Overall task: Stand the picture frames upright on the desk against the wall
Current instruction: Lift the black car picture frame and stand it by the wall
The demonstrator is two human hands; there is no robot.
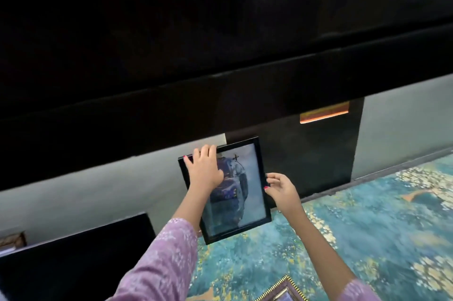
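A black-rimmed picture frame [247, 193] with a bluish picture stands tilted back against the pale wall [85, 193], its lower edge on the teal patterned desk cover [269, 259]. My left hand [204, 166] lies over the frame's top left corner, fingers curled on the upper edge. My right hand [279, 188] pinches the frame's right edge at mid height. A second frame with a gold ornate rim [282, 289] lies flat at the bottom edge of the view, only its corner showing.
A large black screen [220, 43] hangs overhead and fills the upper half. Its dark stand [311, 161] is right behind the frame. A black flat object [73, 259] sits at the lower left. A small brown item [12, 239] is at the far left.
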